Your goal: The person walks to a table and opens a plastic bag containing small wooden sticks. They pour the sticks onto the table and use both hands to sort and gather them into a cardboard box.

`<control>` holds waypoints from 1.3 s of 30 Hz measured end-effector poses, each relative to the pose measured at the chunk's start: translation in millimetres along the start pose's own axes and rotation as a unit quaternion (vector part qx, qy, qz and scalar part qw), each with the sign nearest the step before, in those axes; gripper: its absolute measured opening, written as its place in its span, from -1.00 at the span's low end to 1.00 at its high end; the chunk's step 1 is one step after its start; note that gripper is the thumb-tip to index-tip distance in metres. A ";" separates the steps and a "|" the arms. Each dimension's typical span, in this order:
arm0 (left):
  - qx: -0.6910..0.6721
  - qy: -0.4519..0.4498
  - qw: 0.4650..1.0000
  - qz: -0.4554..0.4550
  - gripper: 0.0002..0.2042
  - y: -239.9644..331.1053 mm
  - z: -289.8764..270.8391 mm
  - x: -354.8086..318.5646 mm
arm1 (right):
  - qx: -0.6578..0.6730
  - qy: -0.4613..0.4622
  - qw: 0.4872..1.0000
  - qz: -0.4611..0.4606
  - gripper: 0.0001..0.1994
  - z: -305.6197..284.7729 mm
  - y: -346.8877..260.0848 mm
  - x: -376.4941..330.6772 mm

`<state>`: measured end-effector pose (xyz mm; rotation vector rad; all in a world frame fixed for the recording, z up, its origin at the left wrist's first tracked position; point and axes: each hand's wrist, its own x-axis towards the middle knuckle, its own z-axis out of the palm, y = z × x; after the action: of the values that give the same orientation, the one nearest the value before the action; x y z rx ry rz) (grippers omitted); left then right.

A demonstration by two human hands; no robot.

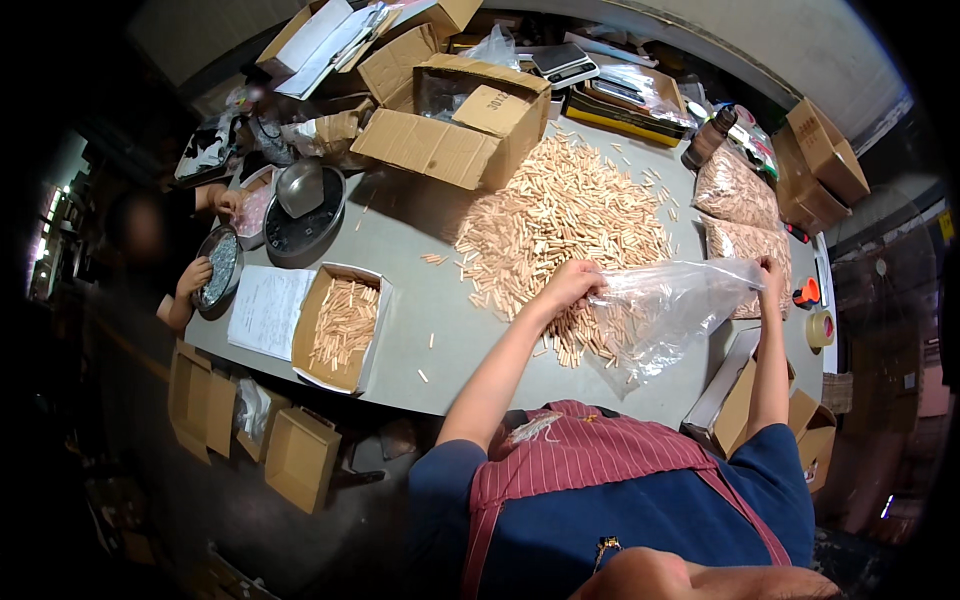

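Head view, left to right: a co-worker's hands point(195, 275) are seen at round metal pans point(220, 265) on the far left edge of the grey tabletop point(420, 300). A shallow cardboard tray point(340, 325) of wooden pegs is set beside a paper sheet point(268, 310). The left hand point(572, 283) is clenched on one edge of a clear plastic bag point(670, 310), at the big peg pile point(560, 225). The bag's other edge is pinched by the right hand point(770, 272). The bag is held open just over the tabletop.

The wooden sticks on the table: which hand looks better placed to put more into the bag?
Probably the left hand: it rests on the stick pile at the bag's mouth, while the right hand holds the clear plastic bag up.
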<state>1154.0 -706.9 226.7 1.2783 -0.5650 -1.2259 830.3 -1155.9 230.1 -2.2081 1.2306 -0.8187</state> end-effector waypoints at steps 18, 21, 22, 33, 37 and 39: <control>0.187 0.170 0.963 0.092 -0.85 -19.0 21.9 -22.6 | 0.199 -0.464 0.861 0.064 -0.29 -27.3 -189.8 -105.8; 0.031 0.143 0.986 0.080 -0.88 -31.7 31.7 -28.9 | 0.017 -0.587 0.803 -0.096 -0.03 -2.2 -229.7 -166.9; 0.021 0.138 0.986 0.091 -0.88 -34.8 31.3 -35.2 | -0.059 -0.607 0.784 -0.117 -0.07 4.2 -251.1 -190.1; 0.372 0.571 0.724 0.107 -0.89 -76.7 -67.9 -255.2 | 0.204 -0.415 0.869 0.175 -0.56 13.0 -191.2 -197.0; 0.465 0.620 0.621 0.112 -0.72 -130.2 -110.2 -308.9 | 0.253 -0.420 0.852 0.181 -0.60 47.6 -198.7 -201.0; 0.448 0.609 0.644 0.112 -0.53 -161.0 -105.1 -284.6 | 0.256 -0.424 0.853 0.165 -0.61 66.6 -201.2 -204.4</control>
<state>1095.3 -381.7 133.1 2.3830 -0.2356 0.4446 908.7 -873.7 260.5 -1.5430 0.7676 0.0255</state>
